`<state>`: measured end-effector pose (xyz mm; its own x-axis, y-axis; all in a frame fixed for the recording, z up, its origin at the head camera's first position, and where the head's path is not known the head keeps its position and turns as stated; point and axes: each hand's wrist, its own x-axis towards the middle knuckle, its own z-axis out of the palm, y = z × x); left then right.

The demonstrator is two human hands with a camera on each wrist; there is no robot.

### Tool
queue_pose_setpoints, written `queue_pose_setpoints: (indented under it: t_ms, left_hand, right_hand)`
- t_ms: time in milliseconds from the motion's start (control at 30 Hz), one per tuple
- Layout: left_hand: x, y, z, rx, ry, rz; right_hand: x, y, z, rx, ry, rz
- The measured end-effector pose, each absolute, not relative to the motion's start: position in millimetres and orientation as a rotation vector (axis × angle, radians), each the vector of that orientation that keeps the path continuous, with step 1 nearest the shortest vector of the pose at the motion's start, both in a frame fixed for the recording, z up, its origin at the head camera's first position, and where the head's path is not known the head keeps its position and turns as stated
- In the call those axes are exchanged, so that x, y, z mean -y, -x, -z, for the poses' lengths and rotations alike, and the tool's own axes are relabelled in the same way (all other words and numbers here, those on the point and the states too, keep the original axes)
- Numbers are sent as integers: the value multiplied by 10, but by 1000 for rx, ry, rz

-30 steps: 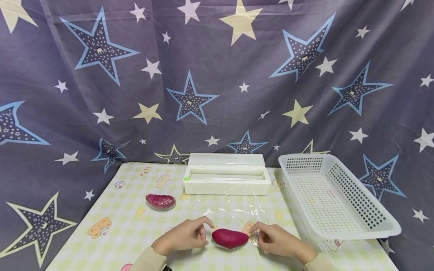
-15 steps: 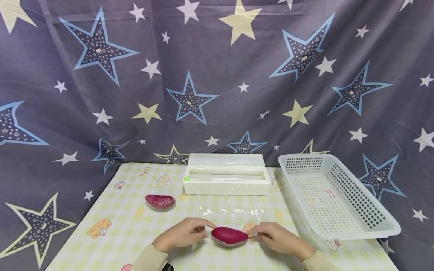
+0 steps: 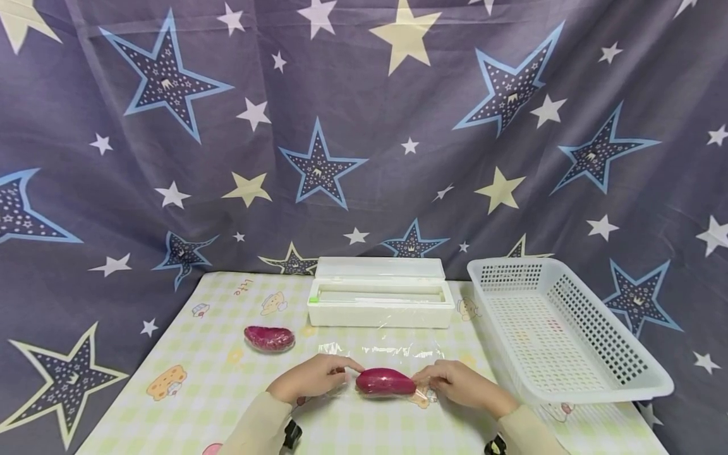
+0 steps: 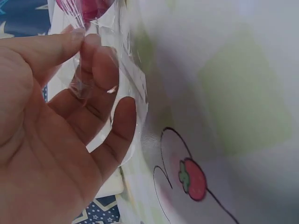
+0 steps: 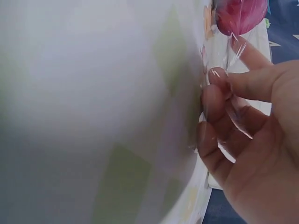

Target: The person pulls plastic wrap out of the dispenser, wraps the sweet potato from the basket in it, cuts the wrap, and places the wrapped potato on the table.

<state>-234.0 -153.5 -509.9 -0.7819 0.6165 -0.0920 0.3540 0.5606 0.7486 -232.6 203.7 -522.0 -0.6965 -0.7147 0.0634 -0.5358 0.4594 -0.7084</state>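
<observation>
A magenta purple sweet potato (image 3: 385,383) lies between my hands near the table's front, with clear cling film (image 3: 392,351) over its shiny top and spread behind it. At its left end, my left hand (image 3: 316,377) pinches gathered film between thumb and fingers; the left wrist view shows that twist of film (image 4: 80,70). My right hand (image 3: 457,384) is at the other end, pinching film between thumb and fingertip, as the right wrist view shows beside the sweet potato's tip (image 5: 240,16). A second sweet potato (image 3: 270,339), wrapped in film, rests farther left.
Behind the film stands a white cling film dispenser box (image 3: 381,314) with its lid raised. A white perforated plastic basket (image 3: 512,354) sits at the right. The table has a green checked cloth (image 3: 199,373), and a starry curtain (image 3: 364,88) hangs behind.
Both hands have moved away from the body with the sweet potato, which has rolled forward. Its bare upper side now has film over it, and the film behind is shorter.
</observation>
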Motion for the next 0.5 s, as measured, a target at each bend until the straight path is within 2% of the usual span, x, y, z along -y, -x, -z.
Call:
queue_pose_setpoints:
  t_ms: [500]
  left_hand:
    - [1525,2539,5160,-2565,-799,-987]
  right_hand:
    - [-1964,2411,5168,-2564,855,966]
